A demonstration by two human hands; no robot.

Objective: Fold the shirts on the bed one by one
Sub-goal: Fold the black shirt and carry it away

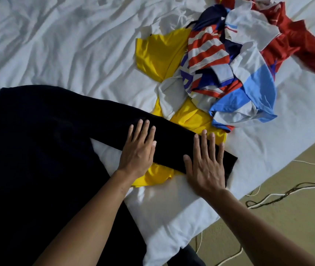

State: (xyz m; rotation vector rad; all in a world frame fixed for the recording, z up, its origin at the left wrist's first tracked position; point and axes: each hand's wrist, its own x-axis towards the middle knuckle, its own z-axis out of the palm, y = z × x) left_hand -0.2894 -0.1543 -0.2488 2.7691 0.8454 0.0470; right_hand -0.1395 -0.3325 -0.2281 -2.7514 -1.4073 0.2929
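A black long-sleeved shirt (37,135) lies spread over the near left of the bed, its sleeve stretching right across a yellow shirt (160,54). My left hand (139,148) presses flat on the sleeve's middle, fingers straight. My right hand (206,162) lies flat on the sleeve's cuff end, fingers spread. Behind them sits a heap of unfolded shirts: a red-and-white striped one (206,48), a white and light-blue one (248,87), and a red one (296,47).
The white bed sheet (57,45) is wrinkled across the far left. The bed's edge runs diagonally at the right, with beige floor (296,208) beyond. White and dark cords (279,194) trail on the floor near the bed corner.
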